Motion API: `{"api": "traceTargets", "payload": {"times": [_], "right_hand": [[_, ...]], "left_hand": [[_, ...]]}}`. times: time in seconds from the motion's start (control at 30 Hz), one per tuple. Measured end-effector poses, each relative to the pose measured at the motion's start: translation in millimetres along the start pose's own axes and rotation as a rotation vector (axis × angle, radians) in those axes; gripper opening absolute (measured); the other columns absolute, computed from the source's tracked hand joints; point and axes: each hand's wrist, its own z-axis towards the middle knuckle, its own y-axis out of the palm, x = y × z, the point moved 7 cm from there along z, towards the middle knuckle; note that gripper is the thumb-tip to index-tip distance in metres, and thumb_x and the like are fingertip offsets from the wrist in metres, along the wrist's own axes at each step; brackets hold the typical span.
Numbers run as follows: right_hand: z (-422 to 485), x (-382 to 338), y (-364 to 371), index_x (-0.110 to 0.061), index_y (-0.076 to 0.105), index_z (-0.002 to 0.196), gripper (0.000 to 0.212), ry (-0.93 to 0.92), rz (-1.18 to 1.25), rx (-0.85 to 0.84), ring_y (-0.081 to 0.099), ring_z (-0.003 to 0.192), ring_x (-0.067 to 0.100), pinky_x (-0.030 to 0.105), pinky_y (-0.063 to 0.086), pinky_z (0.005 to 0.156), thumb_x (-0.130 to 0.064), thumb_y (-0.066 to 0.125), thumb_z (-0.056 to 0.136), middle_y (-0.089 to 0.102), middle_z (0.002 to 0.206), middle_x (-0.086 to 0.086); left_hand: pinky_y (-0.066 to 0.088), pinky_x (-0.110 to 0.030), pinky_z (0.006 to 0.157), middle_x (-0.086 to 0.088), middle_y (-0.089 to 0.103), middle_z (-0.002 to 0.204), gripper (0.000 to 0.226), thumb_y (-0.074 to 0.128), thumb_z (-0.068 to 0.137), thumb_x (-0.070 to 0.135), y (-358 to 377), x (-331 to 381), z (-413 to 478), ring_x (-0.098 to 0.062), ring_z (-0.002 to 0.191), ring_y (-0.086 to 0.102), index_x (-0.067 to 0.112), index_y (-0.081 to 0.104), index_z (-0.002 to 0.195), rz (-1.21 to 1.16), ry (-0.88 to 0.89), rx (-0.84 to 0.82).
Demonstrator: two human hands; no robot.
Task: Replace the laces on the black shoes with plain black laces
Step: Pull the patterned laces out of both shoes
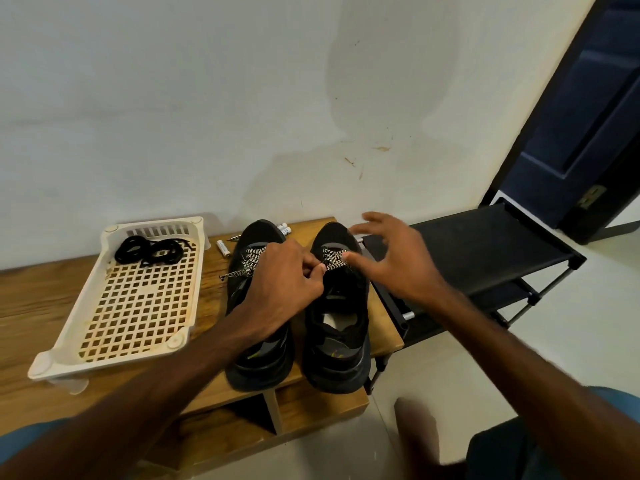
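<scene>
Two black shoes stand side by side on a wooden table, toes toward the wall: the left shoe (pixel 258 344) and the right shoe (pixel 341 327). Both carry black-and-white patterned laces (pixel 334 259). My left hand (pixel 284 285) reaches over the left shoe and pinches the patterned lace of the right shoe. My right hand (pixel 391 261) hovers over the right shoe's outer side with fingers spread, holding nothing. Plain black laces (pixel 149 251) lie coiled at the far end of a white plastic basket (pixel 114 355).
The wooden table (pixel 38 299) ends just right of the shoes. A black fabric shoe rack (pixel 485 251) stands beside it. Small white batteries (pixel 224 249) lie behind the shoes near the wall. A dark door (pixel 585 116) is at the far right.
</scene>
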Motion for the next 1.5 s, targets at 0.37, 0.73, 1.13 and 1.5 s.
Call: {"api": "traceTargets", "payload": {"times": [0.37, 0.73, 1.13, 1.5], "right_hand": [[6, -22, 10, -0.020, 0.083, 0.097, 0.010, -0.097, -0.103, -0.031, 0.059, 0.123, 0.008, 0.020, 0.050, 0.096, -0.021, 0.077, 0.090, 0.061, 0.142, -0.007], [-1, 23, -22, -0.015, 0.068, 0.128, 0.049, 0.150, -0.050, 0.017, 0.065, 0.115, 0.012, 0.013, 0.046, 0.089, -0.044, 0.075, 0.089, 0.069, 0.126, -0.001], [-2, -5, 28, -0.016, 0.076, 0.109, 0.028, 0.073, -0.081, -0.101, 0.069, 0.079, 0.006, 0.025, 0.062, 0.073, -0.028, 0.082, 0.085, 0.074, 0.093, -0.004], [-4, 34, 30, -0.004, 0.077, 0.093, 0.010, 0.421, 0.581, -0.219, 0.078, 0.085, 0.021, 0.030, 0.062, 0.065, -0.004, 0.079, 0.084, 0.078, 0.094, 0.012]], "left_hand": [[0.061, -0.029, 0.062, 0.004, 0.073, 0.064, 0.012, 0.072, 0.087, 0.018, -3, 1, 0, -0.010, 0.054, 0.067, 0.017, 0.084, 0.085, -0.009, -0.021, 0.018], [0.061, -0.028, 0.075, 0.005, 0.072, 0.064, 0.012, 0.073, 0.087, 0.024, -6, 6, -3, -0.005, 0.062, 0.068, 0.016, 0.081, 0.090, 0.026, -0.093, 0.015], [0.056, -0.024, 0.068, 0.007, 0.065, 0.058, 0.016, 0.071, 0.089, 0.028, -4, 18, -3, -0.005, 0.056, 0.062, 0.021, 0.080, 0.101, 0.118, -0.005, -0.046], [0.047, -0.029, 0.071, 0.004, 0.068, 0.106, 0.023, 0.073, 0.085, 0.037, -5, 25, 2, -0.018, 0.118, 0.053, 0.033, 0.076, 0.108, 0.456, -0.038, 0.014]]}}
